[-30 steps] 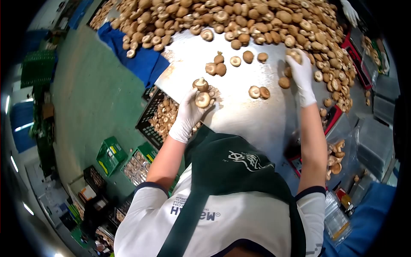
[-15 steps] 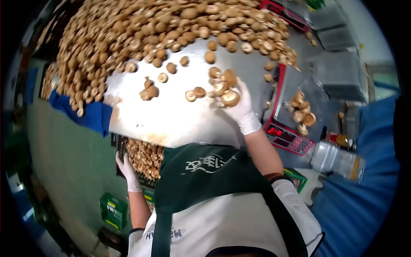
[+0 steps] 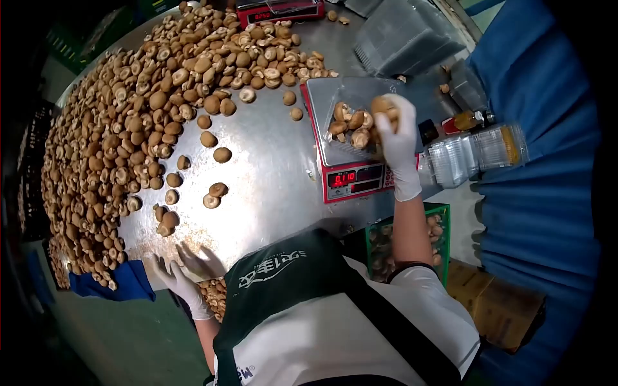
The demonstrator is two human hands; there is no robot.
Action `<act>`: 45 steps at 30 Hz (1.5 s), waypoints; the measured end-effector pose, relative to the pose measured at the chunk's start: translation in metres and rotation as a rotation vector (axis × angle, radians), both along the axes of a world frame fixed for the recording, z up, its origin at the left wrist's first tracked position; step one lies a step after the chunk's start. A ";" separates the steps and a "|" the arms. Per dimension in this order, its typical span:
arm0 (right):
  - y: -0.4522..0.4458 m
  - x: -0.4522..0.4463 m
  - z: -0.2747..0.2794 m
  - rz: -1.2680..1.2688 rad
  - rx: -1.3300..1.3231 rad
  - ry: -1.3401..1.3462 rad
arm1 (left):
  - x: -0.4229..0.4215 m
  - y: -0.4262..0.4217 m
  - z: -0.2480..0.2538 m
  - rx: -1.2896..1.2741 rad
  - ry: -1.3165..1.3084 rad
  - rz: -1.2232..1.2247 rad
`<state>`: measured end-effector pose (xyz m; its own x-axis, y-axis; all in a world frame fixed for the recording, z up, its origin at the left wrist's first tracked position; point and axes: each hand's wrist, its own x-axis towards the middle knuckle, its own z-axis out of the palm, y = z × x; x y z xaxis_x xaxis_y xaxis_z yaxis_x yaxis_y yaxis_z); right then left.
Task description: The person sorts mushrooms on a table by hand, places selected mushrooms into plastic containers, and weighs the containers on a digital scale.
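My right hand (image 3: pixel 400 132), white-gloved, closes around brown-capped shiitake mushrooms (image 3: pixel 382 105); how many is hidden by the fingers. It is over the right side of a clear plastic tray (image 3: pixel 331 149), where several more mushrooms (image 3: pixel 351 122) lie. Under the tray is a red digital scale (image 3: pixel 325 193) with a lit display reading about 0.110. My left hand (image 3: pixel 175 282), gloved too, is at the near table edge with fingers spread and nothing in it. Closest to it on the metal table (image 3: pixel 257 193) is a small group of mushrooms (image 3: pixel 167 222).
A large mushroom heap (image 3: pixel 141 116) covers the table's far left. A second red scale (image 3: pixel 280 11) stands behind it. Stacked clear trays (image 3: pixel 405 38), clamshell boxes (image 3: pixel 454 161) and a bottle (image 3: pixel 465 122) are on the right. Below sits a green crate (image 3: pixel 447 244) of mushrooms.
My right hand has carried mushrooms from mid-table to the tray on the scale. My left hand has risen from the crate below to the table edge. The view has turned right.
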<state>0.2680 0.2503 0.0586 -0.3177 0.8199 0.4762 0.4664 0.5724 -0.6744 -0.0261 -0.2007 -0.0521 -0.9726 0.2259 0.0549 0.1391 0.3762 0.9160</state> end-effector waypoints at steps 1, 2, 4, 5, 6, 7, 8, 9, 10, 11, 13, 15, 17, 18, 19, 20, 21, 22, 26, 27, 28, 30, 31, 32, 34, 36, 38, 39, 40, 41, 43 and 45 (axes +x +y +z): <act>0.001 0.005 -0.010 0.032 0.040 -0.183 | -0.003 0.007 -0.003 -0.002 0.008 -0.037; 0.001 0.011 -0.022 -0.032 0.188 -0.489 | -0.002 0.017 0.001 0.012 0.004 -0.066; -0.002 0.013 -0.010 -0.003 0.036 -0.277 | 0.004 0.033 0.009 0.024 -0.023 -0.090; -0.003 0.013 0.000 0.015 -0.040 -0.169 | 0.004 0.037 0.010 -0.001 -0.017 -0.107; 0.001 0.018 0.011 -0.033 -0.088 -0.052 | 0.002 0.038 0.006 -0.019 0.001 -0.132; 0.000 0.020 0.019 -0.056 -0.066 -0.041 | 0.001 0.035 -0.002 -0.034 0.017 -0.149; -0.001 0.022 0.023 -0.070 -0.090 0.017 | 0.001 0.032 -0.007 -0.051 0.033 -0.164; -0.001 0.023 0.027 -0.084 -0.113 0.076 | 0.002 0.033 -0.008 -0.040 0.021 -0.161; -0.004 0.023 0.032 -0.101 -0.094 0.094 | 0.004 0.033 -0.008 -0.032 0.008 -0.157; -0.007 0.023 0.033 -0.106 -0.085 0.117 | 0.004 0.033 -0.008 -0.024 -0.005 -0.152; -0.013 0.023 0.034 -0.112 -0.071 0.160 | 0.005 0.033 -0.012 0.011 -0.016 -0.155; -0.020 0.019 0.036 -0.110 -0.040 0.162 | 0.008 0.035 -0.009 0.012 0.001 -0.139; -0.028 0.014 0.041 -0.111 0.000 0.167 | 0.007 0.033 -0.010 -0.010 0.005 -0.156; -0.032 0.012 0.045 -0.090 0.009 0.197 | 0.008 0.035 -0.007 -0.017 0.015 -0.160; -0.033 0.012 0.044 -0.068 0.033 0.214 | 0.013 0.040 0.001 -0.008 -0.018 -0.139; -0.036 0.009 0.045 -0.064 0.015 0.255 | 0.013 0.040 0.002 -0.009 -0.007 -0.140; -0.040 0.005 0.047 -0.060 -0.001 0.294 | 0.013 0.041 0.001 -0.007 0.002 -0.141; -0.046 -0.001 0.048 -0.024 -0.051 0.370 | 0.011 0.038 -0.006 -0.015 -0.003 -0.144; -0.079 -0.053 0.025 0.197 -0.298 0.482 | 0.004 0.029 -0.029 -0.030 -0.013 -0.136; -0.089 -0.071 0.009 0.283 -0.371 0.472 | 0.012 0.037 -0.022 -0.109 0.021 -0.114; -0.100 -0.090 -0.002 0.337 -0.447 0.367 | 0.014 0.037 -0.022 -0.123 0.038 -0.115; -0.114 -0.121 -0.042 0.458 -0.519 0.194 | 0.014 0.036 -0.024 -0.137 0.068 -0.126; -0.115 -0.133 -0.071 0.497 -0.571 0.122 | 0.014 0.036 -0.024 -0.142 0.085 -0.131; -0.117 -0.145 -0.094 0.478 -0.626 0.094 | 0.015 0.036 -0.024 -0.146 0.084 -0.108; -0.119 -0.169 -0.127 0.441 -0.737 0.029 | 0.011 0.030 -0.029 -0.107 0.061 -0.073; -0.116 -0.194 -0.148 0.435 -0.703 -0.017 | 0.000 0.029 -0.036 -0.052 0.065 -0.051; -0.118 -0.219 -0.156 0.429 -0.661 -0.090 | -0.019 0.031 -0.038 -0.156 0.135 -0.027; -0.122 -0.231 -0.152 0.461 -0.619 -0.139 | -0.029 0.039 -0.037 -0.188 0.164 -0.005; -0.128 -0.243 -0.145 0.493 -0.575 -0.187 | -0.037 0.045 -0.037 -0.195 0.164 0.027; -0.132 -0.254 -0.142 0.524 -0.528 -0.233 | -0.046 0.052 -0.040 -0.201 0.165 0.059; -0.143 -0.266 -0.155 0.660 -0.461 -0.263 | -0.059 0.063 -0.051 -0.261 0.158 0.100; -0.160 -0.272 -0.151 0.782 -0.381 -0.381 | -0.062 0.075 -0.054 -0.418 0.248 0.048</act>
<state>-0.0042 0.0908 -0.0923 -0.9213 0.3879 -0.0281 0.2711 0.5888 -0.7615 -0.0876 -0.1257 -0.1058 -0.9515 0.2337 0.1999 0.3075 0.7162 0.6265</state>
